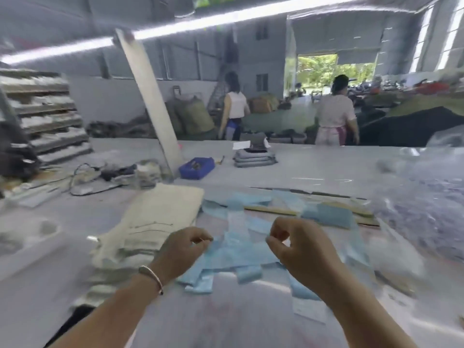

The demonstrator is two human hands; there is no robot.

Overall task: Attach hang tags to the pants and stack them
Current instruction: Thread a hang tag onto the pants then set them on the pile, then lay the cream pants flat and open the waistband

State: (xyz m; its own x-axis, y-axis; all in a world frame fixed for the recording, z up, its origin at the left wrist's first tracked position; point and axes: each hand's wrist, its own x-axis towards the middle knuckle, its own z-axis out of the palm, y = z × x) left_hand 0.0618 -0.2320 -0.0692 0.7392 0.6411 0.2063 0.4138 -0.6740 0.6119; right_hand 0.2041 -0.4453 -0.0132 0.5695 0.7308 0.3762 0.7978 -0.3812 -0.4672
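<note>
Your task appears to be at an early stage: the hang tags lie loose and scattered on the surface, and no tag is visibly attached to the stack of pants. Your left hand and right hand are both curled, each pinching at the blue tags between them. The pants lie just beside your left hand.

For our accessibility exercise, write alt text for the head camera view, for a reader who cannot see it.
Two hands, left hand and right hand, pinch something small above scattered light-blue hang tags on a grey table. A stack of folded beige pants lies to the left; a blue tray and two people stand farther back.
</note>
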